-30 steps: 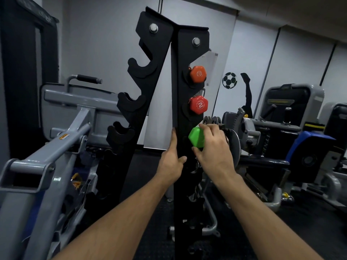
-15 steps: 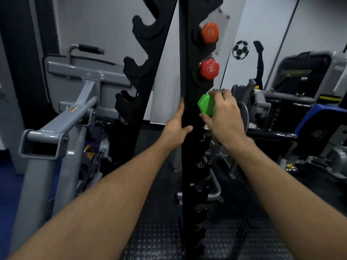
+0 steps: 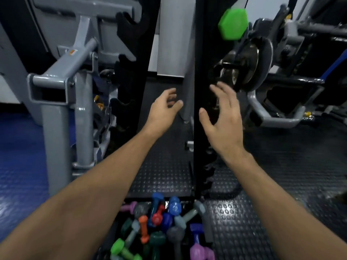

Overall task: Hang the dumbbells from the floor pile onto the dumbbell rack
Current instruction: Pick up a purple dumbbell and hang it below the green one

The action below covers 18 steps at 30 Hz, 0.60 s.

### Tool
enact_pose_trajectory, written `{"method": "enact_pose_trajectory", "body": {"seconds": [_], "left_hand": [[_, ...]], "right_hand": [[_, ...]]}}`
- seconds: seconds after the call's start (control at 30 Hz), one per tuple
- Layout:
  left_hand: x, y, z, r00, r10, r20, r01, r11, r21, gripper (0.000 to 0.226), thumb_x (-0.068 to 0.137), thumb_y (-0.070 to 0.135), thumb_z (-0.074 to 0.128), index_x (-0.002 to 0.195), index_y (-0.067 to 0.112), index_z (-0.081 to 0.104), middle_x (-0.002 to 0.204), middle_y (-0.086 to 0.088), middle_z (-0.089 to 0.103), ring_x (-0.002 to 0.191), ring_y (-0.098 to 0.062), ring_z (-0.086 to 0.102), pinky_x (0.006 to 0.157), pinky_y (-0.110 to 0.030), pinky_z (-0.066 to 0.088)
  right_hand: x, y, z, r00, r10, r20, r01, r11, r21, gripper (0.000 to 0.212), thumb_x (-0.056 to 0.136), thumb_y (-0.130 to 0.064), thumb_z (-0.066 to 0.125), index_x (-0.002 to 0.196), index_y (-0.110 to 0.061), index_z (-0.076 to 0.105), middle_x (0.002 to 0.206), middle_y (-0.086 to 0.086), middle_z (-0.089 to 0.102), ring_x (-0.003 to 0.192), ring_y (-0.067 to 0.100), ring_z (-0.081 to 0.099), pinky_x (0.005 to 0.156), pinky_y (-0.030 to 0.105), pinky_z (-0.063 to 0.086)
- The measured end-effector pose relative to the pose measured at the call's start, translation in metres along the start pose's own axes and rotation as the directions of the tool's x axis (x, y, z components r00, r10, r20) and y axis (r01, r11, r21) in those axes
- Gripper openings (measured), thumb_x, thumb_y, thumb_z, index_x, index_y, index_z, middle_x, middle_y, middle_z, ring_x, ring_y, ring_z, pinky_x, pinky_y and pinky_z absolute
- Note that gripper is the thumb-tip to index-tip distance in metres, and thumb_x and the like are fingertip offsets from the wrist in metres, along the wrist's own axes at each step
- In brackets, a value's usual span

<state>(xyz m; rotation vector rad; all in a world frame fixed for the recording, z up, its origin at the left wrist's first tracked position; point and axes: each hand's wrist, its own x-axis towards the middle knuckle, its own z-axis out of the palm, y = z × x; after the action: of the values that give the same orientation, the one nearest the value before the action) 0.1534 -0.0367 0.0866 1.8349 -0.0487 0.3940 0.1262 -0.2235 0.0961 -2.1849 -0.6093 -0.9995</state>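
Both hands free in open air either side of the black dumbbell rack [image 3: 201, 72] upright. Left hand [image 3: 164, 109] loosely curled, holding nothing; right hand [image 3: 223, 117] fingers spread, empty. Green dumbbell [image 3: 232, 23] hangs on rack, well above right hand. Floor pile [image 3: 161, 228] below, btwn forearms, on studded mat [image 3: 272, 184].

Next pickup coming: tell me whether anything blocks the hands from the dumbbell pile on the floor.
Nothing visible does. The left hand and right hand hang open above the dumbbell pile; the black rack upright stands behind it, not between.
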Motion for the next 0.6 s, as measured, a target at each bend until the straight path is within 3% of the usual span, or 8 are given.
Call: {"method": "enact_pose_trajectory", "body": {"seconds": [0.1, 0.23, 0.33, 0.43, 0.53, 0.6], "left_hand": [[-0.036, -0.054, -0.004, 0.994, -0.111, 0.022, 0.110, 0.993, 0.045, 0.049, 0.099, 0.032, 0.065, 0.145, 0.021, 0.053, 0.138, 0.003, 0.062, 0.121, -0.006, 0.060, 0.107, -0.029, 0.047], [-0.088, -0.127, 0.000, 0.948, -0.313, 0.053, 0.310, 0.949, 0.065, 0.046, 0.101, 0.032, 0.062, 0.144, 0.019, 0.055, 0.132, 0.004, 0.063, 0.118, -0.007, 0.059, 0.106, -0.027, 0.046], [-0.130, -0.171, 0.013, 0.888, -0.454, 0.076, 0.451, 0.891, 0.059, 0.043, 0.100, 0.030, 0.063, 0.141, 0.015, 0.056, 0.127, 0.000, 0.064, 0.116, -0.012, 0.061, 0.102, -0.024, 0.044], [-0.170, -0.216, 0.038, 0.817, -0.568, 0.101, 0.563, 0.823, 0.076, 0.041, 0.096, 0.029, 0.069, 0.134, 0.014, 0.061, 0.123, -0.006, 0.068, 0.114, -0.020, 0.064, 0.106, -0.035, 0.048], [-0.208, -0.259, 0.070, 0.729, -0.667, 0.155, 0.654, 0.745, 0.134, 0.042, 0.093, 0.030, 0.072, 0.131, 0.015, 0.063, 0.119, -0.007, 0.069, 0.110, -0.021, 0.065, 0.104, -0.039, 0.050], [-0.229, -0.278, 0.089, 0.675, -0.709, 0.204, 0.694, 0.704, 0.151, 0.041, 0.094, 0.030, 0.071, 0.131, 0.013, 0.063, 0.119, -0.008, 0.069, 0.108, -0.021, 0.065, 0.100, -0.035, 0.050]], "right_hand": [[-0.067, 0.012, 0.021, 0.967, 0.186, 0.173, -0.199, 0.978, 0.063, 0.056, 0.097, -0.024, 0.066, 0.149, -0.013, 0.047, 0.153, 0.002, 0.043, 0.141, 0.015, 0.043, 0.118, 0.028, 0.037], [-0.155, 0.036, 0.050, 0.821, 0.436, 0.369, -0.482, 0.875, 0.039, 0.059, 0.096, -0.029, 0.067, 0.150, -0.021, 0.044, 0.145, -0.008, 0.046, 0.130, 0.009, 0.051, 0.108, 0.037, 0.048], [-0.211, 0.058, 0.068, 0.650, 0.603, 0.463, -0.663, 0.748, -0.043, 0.061, 0.095, -0.033, 0.069, 0.150, -0.019, 0.045, 0.144, -0.002, 0.050, 0.127, 0.014, 0.054, 0.108, 0.040, 0.048], [-0.258, 0.080, 0.083, 0.446, 0.733, 0.514, -0.804, 0.580, -0.129, 0.061, 0.092, -0.036, 0.071, 0.147, -0.018, 0.051, 0.139, 0.006, 0.057, 0.119, 0.020, 0.060, 0.106, 0.041, 0.049], [-0.312, 0.105, 0.091, 0.265, 0.786, 0.559, -0.842, 0.471, -0.263, 0.059, 0.089, -0.040, 0.072, 0.142, -0.021, 0.056, 0.134, 0.008, 0.063, 0.121, 0.026, 0.061, 0.105, 0.041, 0.049], [-0.348, 0.118, 0.090, 0.177, 0.791, 0.586, -0.831, 0.439, -0.342, 0.058, 0.088, -0.041, 0.073, 0.140, -0.020, 0.057, 0.133, 0.009, 0.063, 0.121, 0.027, 0.061, 0.104, 0.040, 0.049]]}}
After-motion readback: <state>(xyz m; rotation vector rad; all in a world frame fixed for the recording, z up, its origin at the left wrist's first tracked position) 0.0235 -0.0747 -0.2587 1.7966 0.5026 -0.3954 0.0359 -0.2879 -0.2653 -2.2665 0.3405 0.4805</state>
